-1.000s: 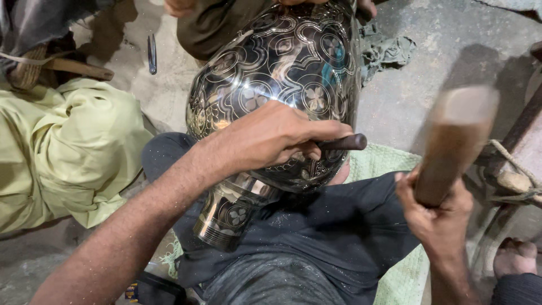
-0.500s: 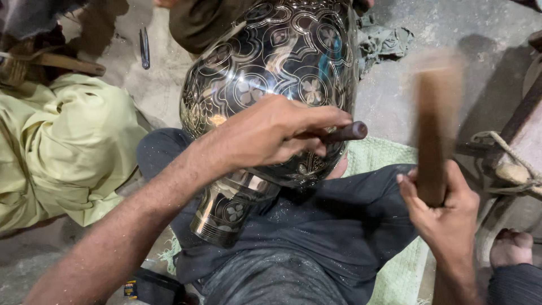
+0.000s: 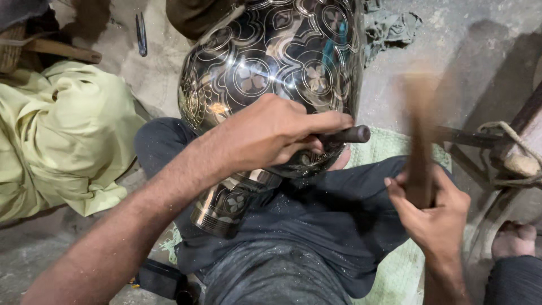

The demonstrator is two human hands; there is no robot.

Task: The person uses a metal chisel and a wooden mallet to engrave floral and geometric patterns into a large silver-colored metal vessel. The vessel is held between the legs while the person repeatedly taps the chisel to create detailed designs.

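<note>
Left hand [image 3: 271, 138], centre of frame: fingers clenched around a dark metal chisel-like rod [image 3: 344, 135], whose blunt end sticks out to the right past the knuckles. The working tip is hidden under the hand, so I cannot tell whether it touches the metal. The hand rests against the lower belly of a large dark polished metal vase engraved with silver flower medallions and scrolls [image 3: 271, 73].

Right hand [image 3: 432, 212], lower right: fingers grasping the handle of a wooden mallet [image 3: 419, 130], held upright and blurred, its head just right of the rod's end and apart from it.

The vase lies tilted across the person's lap, its body filling the upper centre, its narrow banded neck pointing to the lower left. Under it, dark blue-grey cloth over the legs [image 3: 316, 226], speckled with fine dust.

Beneath the legs, a pale green mat [image 3: 395, 149] on the grey concrete floor [image 3: 463, 56]. Left edge: another person's yellow-green garment [image 3: 62, 135]. Upper left: a small dark tool [image 3: 140, 34] lies on the floor. Right edge: rope wound round a wooden post [image 3: 516, 155]; a bare foot [image 3: 514, 240] below it.
</note>
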